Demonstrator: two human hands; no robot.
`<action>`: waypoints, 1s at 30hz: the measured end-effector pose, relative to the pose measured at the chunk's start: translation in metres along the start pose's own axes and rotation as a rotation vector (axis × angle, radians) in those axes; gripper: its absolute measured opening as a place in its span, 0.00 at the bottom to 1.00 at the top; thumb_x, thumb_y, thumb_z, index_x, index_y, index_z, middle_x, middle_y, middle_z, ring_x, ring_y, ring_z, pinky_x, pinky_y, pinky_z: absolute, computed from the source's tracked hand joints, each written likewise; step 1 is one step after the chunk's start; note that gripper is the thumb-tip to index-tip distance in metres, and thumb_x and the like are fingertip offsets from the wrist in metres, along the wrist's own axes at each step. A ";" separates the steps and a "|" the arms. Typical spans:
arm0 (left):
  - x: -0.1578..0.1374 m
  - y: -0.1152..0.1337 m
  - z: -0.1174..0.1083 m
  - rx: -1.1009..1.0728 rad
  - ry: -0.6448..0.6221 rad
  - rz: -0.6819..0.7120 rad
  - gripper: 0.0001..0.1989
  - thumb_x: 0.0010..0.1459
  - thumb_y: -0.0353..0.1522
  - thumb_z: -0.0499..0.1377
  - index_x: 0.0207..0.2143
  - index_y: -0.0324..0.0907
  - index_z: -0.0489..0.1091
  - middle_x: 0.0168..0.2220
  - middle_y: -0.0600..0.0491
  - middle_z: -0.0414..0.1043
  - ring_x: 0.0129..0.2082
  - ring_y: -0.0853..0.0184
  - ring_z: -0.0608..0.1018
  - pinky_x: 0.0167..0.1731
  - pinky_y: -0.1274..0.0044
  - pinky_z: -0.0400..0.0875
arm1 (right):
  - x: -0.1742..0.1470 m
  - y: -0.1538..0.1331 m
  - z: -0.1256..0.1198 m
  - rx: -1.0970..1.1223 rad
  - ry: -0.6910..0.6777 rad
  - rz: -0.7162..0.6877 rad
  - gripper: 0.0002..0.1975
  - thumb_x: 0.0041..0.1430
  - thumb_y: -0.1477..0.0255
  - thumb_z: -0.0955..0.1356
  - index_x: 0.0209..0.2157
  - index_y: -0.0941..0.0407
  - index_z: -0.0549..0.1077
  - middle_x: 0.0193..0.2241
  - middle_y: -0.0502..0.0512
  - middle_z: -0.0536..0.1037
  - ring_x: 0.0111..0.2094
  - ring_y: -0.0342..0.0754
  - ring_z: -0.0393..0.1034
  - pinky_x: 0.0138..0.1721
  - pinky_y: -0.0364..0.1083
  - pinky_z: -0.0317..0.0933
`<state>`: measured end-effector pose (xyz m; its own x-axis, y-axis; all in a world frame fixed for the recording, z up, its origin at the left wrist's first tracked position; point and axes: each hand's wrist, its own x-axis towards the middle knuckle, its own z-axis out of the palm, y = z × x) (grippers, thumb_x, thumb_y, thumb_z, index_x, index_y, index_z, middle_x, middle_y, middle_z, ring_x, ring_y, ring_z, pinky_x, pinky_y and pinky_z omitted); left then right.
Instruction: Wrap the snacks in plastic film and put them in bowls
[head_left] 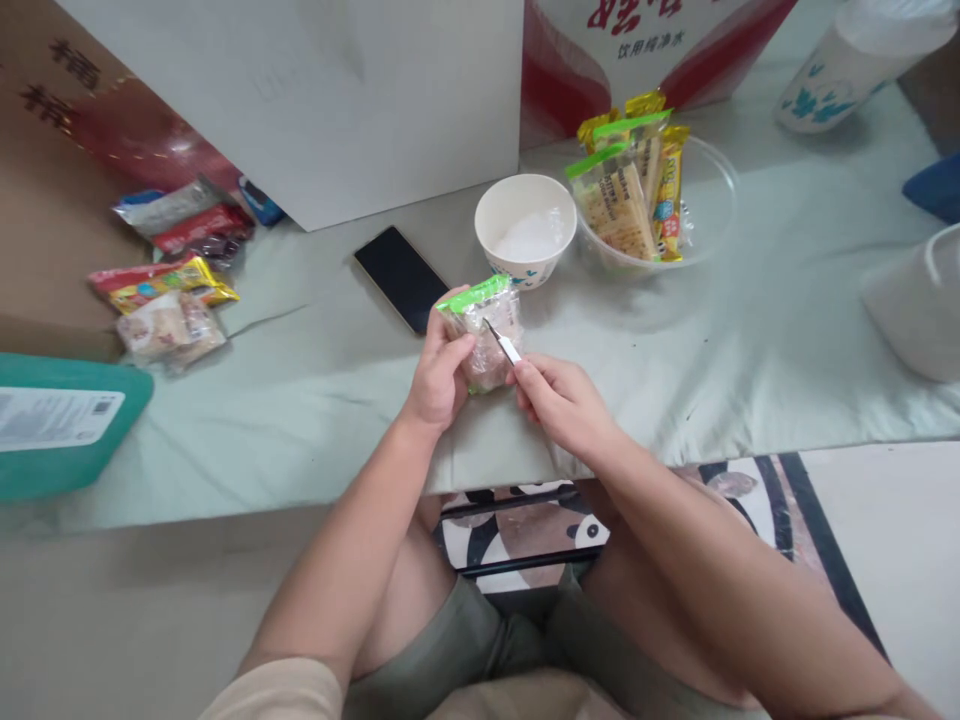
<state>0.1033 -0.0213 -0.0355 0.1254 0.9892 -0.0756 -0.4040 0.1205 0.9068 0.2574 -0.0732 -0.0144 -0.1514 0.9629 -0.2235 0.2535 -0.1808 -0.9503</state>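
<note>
In the middle of the head view, my left hand [439, 375] grips a clear snack packet [491, 365] with bright green ends. It holds the packet upright just above the cloth, thumb on the front. My right hand [559, 400] pinches a slim pointed tool [508, 347] with a white body and a dark tip; its exact kind is hard to make out. The tip lies against the front of the packet. Behind the packet stands a white paper bowl [517, 225] with clear plastic inside. A black phone [403, 278] rests left of the bowl.
A clear plastic bowl [712, 225] holds several snack packets [634, 190]. Other wrapped snacks [172, 300] lie at the left, near a green container [75, 470]. Large boxes [360, 110] line the back. White cups [817, 85] and a pale bucket [922, 310] stand at the right.
</note>
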 end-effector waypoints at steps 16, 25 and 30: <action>-0.001 0.018 -0.028 0.264 0.079 0.158 0.25 0.40 0.31 0.66 0.41 0.49 0.60 0.41 0.54 0.68 0.40 0.66 0.75 0.38 0.75 0.71 | -0.005 0.013 -0.043 -0.680 0.480 -0.078 0.18 0.63 0.59 0.64 0.39 0.54 0.82 0.31 0.57 0.77 0.33 0.52 0.70 0.36 0.49 0.60; -0.029 0.035 -0.044 1.205 0.205 0.354 0.12 0.51 0.37 0.65 0.35 0.44 0.66 0.48 0.45 0.71 0.51 0.55 0.75 0.55 0.63 0.70 | 0.001 0.021 -0.018 -0.778 0.451 -0.366 0.16 0.63 0.65 0.66 0.48 0.56 0.78 0.45 0.66 0.78 0.46 0.60 0.73 0.51 0.60 0.67; -0.032 0.033 -0.033 1.278 -0.001 0.233 0.18 0.50 0.40 0.69 0.39 0.43 0.69 0.54 0.42 0.70 0.56 0.53 0.75 0.56 0.63 0.72 | 0.003 0.014 0.018 -0.642 0.210 -0.478 0.13 0.63 0.71 0.65 0.47 0.55 0.75 0.50 0.65 0.77 0.51 0.58 0.74 0.52 0.57 0.69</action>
<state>0.0557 -0.0460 -0.0173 0.1708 0.9758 0.1363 0.7282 -0.2182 0.6497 0.2437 -0.0763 -0.0323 -0.2156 0.9357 0.2792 0.7128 0.3462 -0.6100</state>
